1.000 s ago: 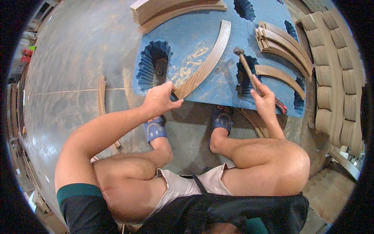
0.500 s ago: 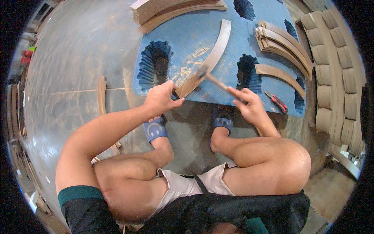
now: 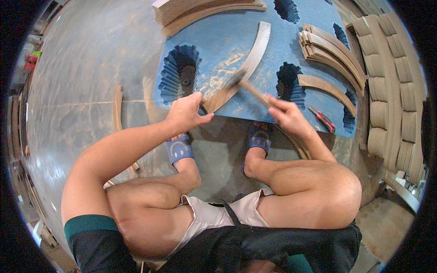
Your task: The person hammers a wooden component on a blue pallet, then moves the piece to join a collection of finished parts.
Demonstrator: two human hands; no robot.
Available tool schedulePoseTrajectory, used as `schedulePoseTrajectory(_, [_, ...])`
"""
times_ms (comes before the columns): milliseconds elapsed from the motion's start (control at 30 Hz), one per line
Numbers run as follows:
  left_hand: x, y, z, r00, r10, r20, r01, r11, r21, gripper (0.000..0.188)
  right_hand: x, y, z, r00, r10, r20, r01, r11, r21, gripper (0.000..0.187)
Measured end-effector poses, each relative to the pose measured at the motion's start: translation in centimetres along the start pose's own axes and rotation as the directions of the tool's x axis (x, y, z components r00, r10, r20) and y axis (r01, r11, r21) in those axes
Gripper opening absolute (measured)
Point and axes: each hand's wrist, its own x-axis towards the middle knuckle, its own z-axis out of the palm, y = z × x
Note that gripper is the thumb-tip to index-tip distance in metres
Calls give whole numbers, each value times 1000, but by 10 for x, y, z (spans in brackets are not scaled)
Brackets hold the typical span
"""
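Observation:
A curved wooden slat lies on a blue plastic pallet, its near end at the pallet's front edge. My left hand pinches that near end between thumb and fingers, where a small dark edge shows; what it is I cannot make out. In my right hand, closed round the wooden handle, is a hammer. Its blurred dark head is over the slat's near half; whether it touches the wood I cannot tell.
Curved slats are stacked at the pallet's far left and right. A single slat and a red utility knife lie nearer. The pallet has deep holes. Wood stacks stand at the right; my slippered feet are below.
The hammer head has shifted slightly, and my right hand has moved a little right and up. My left hand stays at the slat's near end.

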Motion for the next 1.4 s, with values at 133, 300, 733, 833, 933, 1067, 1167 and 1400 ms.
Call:
schedulePoseTrajectory(133, [-1,-2,-1,1000,-4,5,4,1000,1,55,-14,-27,12,991,-22,129,22,1000,-1,49])
schedulePoseTrajectory(300, [0,0,-1,1000,18,-13,-18,1000,2,56,7,-12,-18,971,79,-224,-37,982,187,52])
schedulePoseTrajectory(733, [-2,0,2,999,8,-44,-8,1000,-1,51,-17,-29,40,956,-294,-3,284,929,-237,49])
schedulePoseTrajectory(833, [0,1,-1,996,-62,57,62,998,-11,52,-26,-41,39,944,-318,92,325,837,-440,52])
schedulePoseTrajectory(933, [-2,0,-1,1000,-4,-5,4,999,-36,53,-31,-38,48,926,-358,119,372,809,-455,53])
schedulePoseTrajectory(1067, [2,-3,1,1000,8,-10,-9,999,-36,55,-36,-30,45,948,-318,-16,263,811,-523,50])
schedulePoseTrajectory(1167, [2,-4,-1,999,-33,-23,32,998,-60,57,-29,-15,35,922,-308,-233,176,872,-457,48])
schedulePoseTrajectory(1400, [6,-9,7,998,25,-58,-27,999,-38,57,-34,-15,36,911,-365,-191,273,882,-383,51])
